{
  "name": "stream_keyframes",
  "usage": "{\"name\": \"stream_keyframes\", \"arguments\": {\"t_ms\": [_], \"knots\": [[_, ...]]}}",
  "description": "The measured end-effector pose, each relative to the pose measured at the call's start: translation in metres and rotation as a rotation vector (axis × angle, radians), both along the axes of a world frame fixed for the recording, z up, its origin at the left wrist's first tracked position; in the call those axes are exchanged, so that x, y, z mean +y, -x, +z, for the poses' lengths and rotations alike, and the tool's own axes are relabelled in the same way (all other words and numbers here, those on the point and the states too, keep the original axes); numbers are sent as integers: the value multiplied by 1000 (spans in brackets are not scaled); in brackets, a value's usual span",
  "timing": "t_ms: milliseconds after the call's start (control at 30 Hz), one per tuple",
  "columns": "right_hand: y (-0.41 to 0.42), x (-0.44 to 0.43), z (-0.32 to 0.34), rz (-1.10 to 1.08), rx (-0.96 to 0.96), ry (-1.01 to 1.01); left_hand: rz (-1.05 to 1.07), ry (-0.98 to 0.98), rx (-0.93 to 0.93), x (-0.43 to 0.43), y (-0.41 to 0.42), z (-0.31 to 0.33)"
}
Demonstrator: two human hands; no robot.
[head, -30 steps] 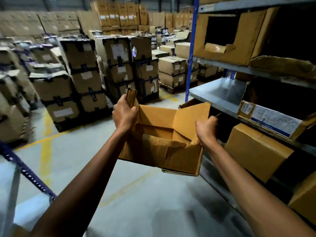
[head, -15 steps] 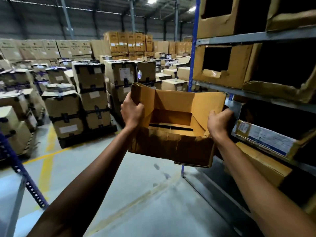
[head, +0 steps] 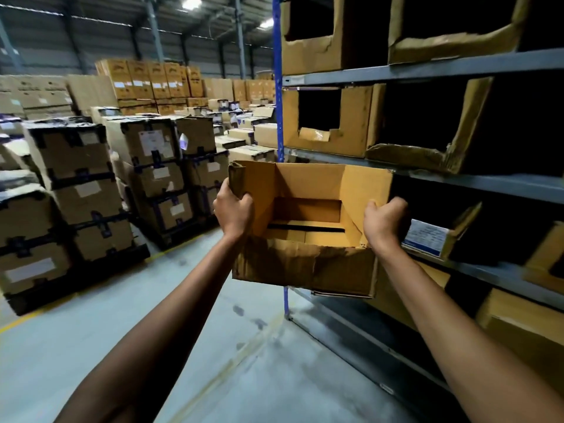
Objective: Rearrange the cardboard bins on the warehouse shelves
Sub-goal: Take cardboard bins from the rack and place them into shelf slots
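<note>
I hold an empty, open-topped cardboard bin [head: 308,264] in the air in front of the shelf rack. Its near wall is creased and worn. My left hand [head: 233,213] grips the bin's left wall near the folded corner. My right hand [head: 383,221] grips the right wall. The bin hangs level, beside the blue upright [head: 277,87] at the rack's left end. Cut-front cardboard bins [head: 351,129] stand on the grey shelves [head: 457,67] to the right.
A labelled bin [head: 427,238] sits on the shelf just right of my right hand. Closed boxes [head: 518,328] lie on the lower shelf. Stacks of strapped cartons [head: 76,184] on pallets fill the left side. A grey concrete aisle [head: 152,300] runs between.
Both hands have lifted the bin from about knee height up to shelf level and turned it level. My view has risen with it, showing higher shelves.
</note>
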State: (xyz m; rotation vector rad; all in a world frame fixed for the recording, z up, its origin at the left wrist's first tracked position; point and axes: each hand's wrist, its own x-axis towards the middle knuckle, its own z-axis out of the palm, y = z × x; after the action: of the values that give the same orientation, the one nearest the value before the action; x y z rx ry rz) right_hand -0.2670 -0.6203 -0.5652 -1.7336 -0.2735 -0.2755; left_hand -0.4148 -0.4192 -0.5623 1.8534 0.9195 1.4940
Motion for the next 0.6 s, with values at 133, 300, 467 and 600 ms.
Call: {"name": "stream_keyframes", "arguments": {"t_ms": [133,300,467,600], "knots": [[-9,20,-4,-54,-4,18,-59,21,-4,26,-19,-5],[-20,64,-14,-141,-12,18,-121,22,3,80,-42,-12],[-28,120,-26,-238,4,5,-220,21,-25,144,-65,-16],[-30,166,-38,-282,-9,-22,-282,16,-30,197,-85,-26]]}}
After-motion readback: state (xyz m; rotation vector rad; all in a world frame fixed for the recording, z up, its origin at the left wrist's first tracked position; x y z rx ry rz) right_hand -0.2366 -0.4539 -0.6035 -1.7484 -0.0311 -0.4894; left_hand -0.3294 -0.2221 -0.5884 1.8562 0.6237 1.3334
